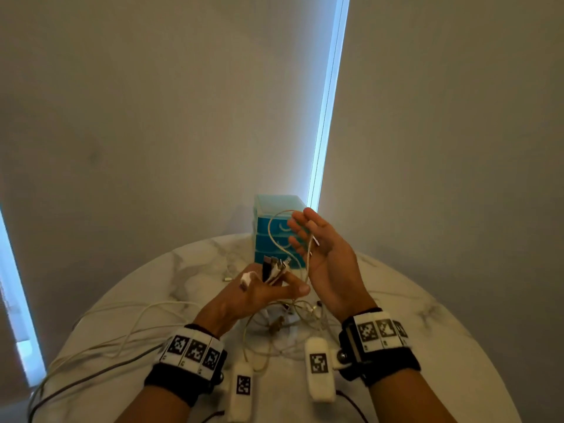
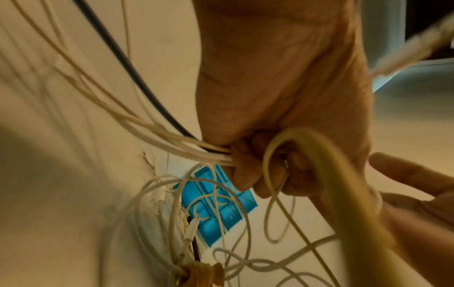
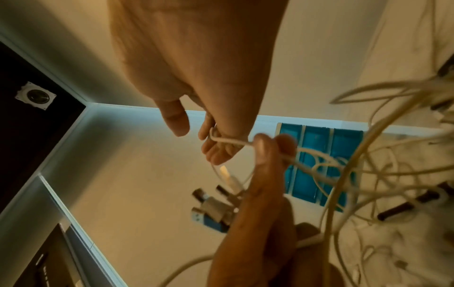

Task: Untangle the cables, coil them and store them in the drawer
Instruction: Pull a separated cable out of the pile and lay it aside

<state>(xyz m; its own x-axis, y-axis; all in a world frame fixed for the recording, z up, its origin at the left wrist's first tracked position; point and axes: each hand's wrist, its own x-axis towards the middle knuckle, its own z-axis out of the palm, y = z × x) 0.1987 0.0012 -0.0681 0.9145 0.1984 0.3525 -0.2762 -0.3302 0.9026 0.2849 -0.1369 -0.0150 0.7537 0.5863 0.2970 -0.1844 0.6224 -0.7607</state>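
Observation:
My left hand (image 1: 264, 293) grips a bundle of cable ends, and their USB plugs (image 1: 274, 267) stick up past the fingers. In the left wrist view that hand (image 2: 270, 93) is a fist round several white cables (image 2: 152, 134) and a black one. My right hand (image 1: 320, 242) is raised with fingers nearly straight. A beige cable loop (image 1: 276, 227) hangs over those fingers and runs down to my left thumb. The right wrist view shows the cable (image 3: 230, 140) hooked over my right fingers (image 3: 216, 153). The blue drawer unit (image 1: 268, 248) stands just behind both hands, all drawers closed.
A loose tangle of white cables (image 1: 293, 319) lies on the round marble table (image 1: 427, 331) below my hands. More white and grey cables (image 1: 106, 340) trail off to the left edge. A wall rises right behind the drawer unit.

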